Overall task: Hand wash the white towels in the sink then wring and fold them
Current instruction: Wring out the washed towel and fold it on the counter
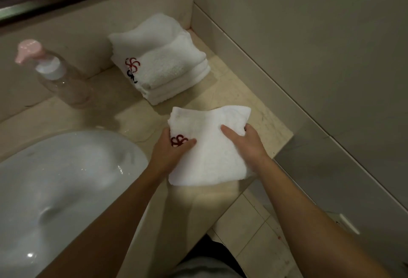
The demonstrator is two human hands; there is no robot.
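A person stands at a beige stone desk (223, 92) in a bathroom corner, holding a folded white towel (209, 145) between both hands just above the desk's near right edge. The left hand (170, 149) grips the towel's left edge, thumb lying across the top next to a red embroidered logo (178, 140), with the other fingers tucked under the cloth. The right hand (245, 143) grasps the right edge in the same way, thumb pressed flat on the upper face and fingers wrapped around the far side. The towel sags a little at its near edge, which overhangs the desk's front.

Beyond the hands, well apart from the held towel, a stack of folded white towels (163, 63) sits in the corner against the back wall; red and dark logos show on its left side. To the left of the stack stands a clear pump bottle (59, 74) with a pink head. The white sink (66, 180) fills the lower left, just beside the left forearm, and its basin looks wet and glossy. Pale floor tiles (249, 229) show below the desk's edge.
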